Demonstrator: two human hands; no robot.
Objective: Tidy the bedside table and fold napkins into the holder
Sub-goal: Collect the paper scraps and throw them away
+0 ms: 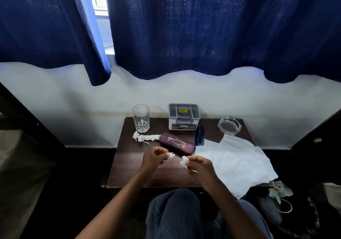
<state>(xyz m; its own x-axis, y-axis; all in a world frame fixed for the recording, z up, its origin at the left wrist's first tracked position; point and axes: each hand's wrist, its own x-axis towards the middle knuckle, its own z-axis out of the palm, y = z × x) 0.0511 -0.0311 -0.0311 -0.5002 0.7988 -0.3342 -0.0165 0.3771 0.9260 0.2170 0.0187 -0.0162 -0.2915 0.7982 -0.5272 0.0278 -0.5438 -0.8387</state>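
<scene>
My left hand (154,157) pinches a small white paper scrap (172,155) above the dark wooden bedside table (129,172). Close beside it, my right hand (200,164) grips another crumpled white scrap (184,162). A twisted, crumpled napkin (145,137) lies at the table's back left. Large flat white napkins (234,163) spread over the right side and hang past the edge. The grey and white holder (184,116) stands at the back centre, apparently with no napkins inside.
A clear drinking glass (140,117) stands at the back left. A maroon spectacle case (177,146) lies mid-table, just beyond my hands. A glass ashtray (229,125) sits at the back right. Blue curtains hang above. A bag with rubbish (280,194) lies right of my knees.
</scene>
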